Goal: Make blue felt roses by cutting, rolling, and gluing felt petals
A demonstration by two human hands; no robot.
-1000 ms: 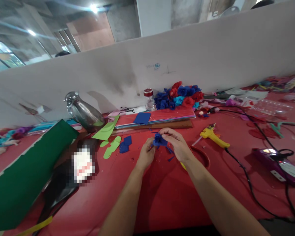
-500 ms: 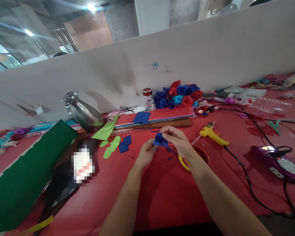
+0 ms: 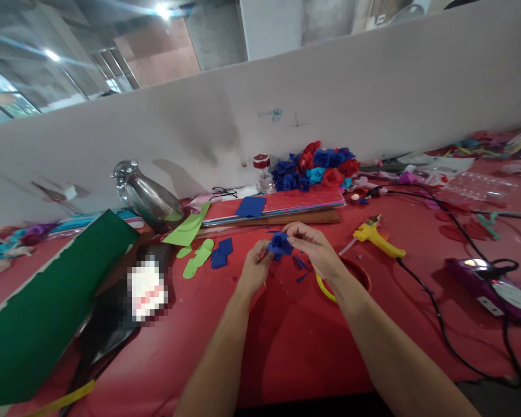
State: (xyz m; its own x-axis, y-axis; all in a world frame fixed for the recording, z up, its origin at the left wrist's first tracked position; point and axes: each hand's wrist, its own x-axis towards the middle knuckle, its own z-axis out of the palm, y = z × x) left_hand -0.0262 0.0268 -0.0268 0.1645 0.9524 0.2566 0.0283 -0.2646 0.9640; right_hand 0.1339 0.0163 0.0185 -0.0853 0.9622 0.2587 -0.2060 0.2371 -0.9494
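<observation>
A small blue paper flower (image 3: 281,244) is held between my two hands above the red table. My left hand (image 3: 256,263) is closed at the flower's left side and underside. On the opposite side, the thumb and fingers of my right hand (image 3: 313,244) pinch its petals. Narrow blue paper scraps (image 3: 303,272) lie just below the flower. A yellow ring, perhaps a tape roll (image 3: 325,288), sits partly hidden under my right wrist. Left of my hands are blue paper pieces (image 3: 221,255) and light green cut-outs (image 3: 198,259).
A yellow glue gun (image 3: 380,238) lies to the right, its cord near a purple power strip (image 3: 492,288). Behind are stacked paper sheets (image 3: 304,202), a jar (image 3: 264,174) and finished flowers (image 3: 315,168). A metal jug (image 3: 150,197) and green board (image 3: 56,307) stand left.
The blue flower has turned so its open face shows more, and has shifted slightly left. My left hand has moved a little; my right hand stays on the petals.
</observation>
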